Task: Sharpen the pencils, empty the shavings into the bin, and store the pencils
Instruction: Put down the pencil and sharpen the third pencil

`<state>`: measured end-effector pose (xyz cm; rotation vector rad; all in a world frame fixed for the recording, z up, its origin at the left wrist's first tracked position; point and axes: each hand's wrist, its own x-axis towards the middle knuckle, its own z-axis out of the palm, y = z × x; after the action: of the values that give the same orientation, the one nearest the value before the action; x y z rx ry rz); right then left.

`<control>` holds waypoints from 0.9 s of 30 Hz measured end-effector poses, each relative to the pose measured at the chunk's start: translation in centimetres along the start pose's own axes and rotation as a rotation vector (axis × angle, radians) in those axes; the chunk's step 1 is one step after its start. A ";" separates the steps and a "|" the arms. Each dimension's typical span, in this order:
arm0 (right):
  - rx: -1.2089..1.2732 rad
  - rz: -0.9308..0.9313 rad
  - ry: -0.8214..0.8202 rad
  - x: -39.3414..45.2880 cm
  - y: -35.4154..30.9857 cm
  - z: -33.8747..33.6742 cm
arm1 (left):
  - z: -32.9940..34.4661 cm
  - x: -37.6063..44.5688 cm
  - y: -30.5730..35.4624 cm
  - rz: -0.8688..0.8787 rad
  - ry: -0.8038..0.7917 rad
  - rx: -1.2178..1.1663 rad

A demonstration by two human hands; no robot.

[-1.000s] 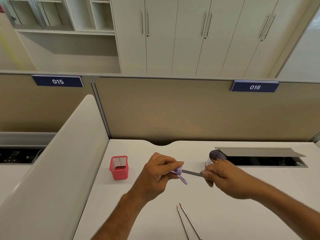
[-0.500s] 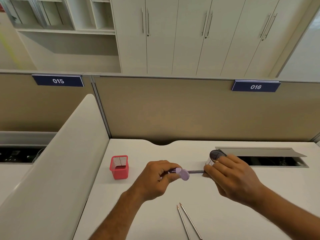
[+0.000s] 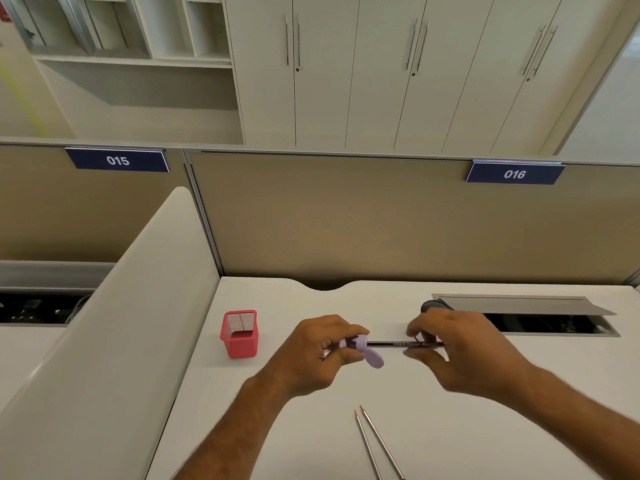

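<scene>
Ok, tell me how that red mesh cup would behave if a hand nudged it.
The red mesh cup looks empty and thin-walled, so probably light and likely to slide on the smooth desk. Its squarish shape suggests it won't roll, though a high push might tip it.

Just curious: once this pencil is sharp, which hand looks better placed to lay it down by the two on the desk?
The right hand, probably: it already holds the pencil. The left hand is busy gripping the purple sharpener.

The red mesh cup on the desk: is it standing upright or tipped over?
Upright. The red mesh cup stands on its base on the desk, open mouth facing up, clear of both hands.
</scene>
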<state>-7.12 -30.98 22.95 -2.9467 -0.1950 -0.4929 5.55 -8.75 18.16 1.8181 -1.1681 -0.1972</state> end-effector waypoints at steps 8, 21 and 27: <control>-0.315 -0.302 0.267 -0.9 -0.1 1.2 | -0.3 -0.1 0.3 -0.077 -0.061 -0.050; 0.171 0.167 -0.233 0.0 -0.5 1.1 | -0.1 0.5 -0.1 0.128 0.130 0.039; -0.007 0.002 0.023 -0.2 -0.5 0.6 | 0.1 0.1 -0.4 0.001 0.030 -0.025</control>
<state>-7.20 -30.39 22.34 -2.9465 -0.1880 -0.5281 5.83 -8.82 17.82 1.7930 -1.1413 -0.1829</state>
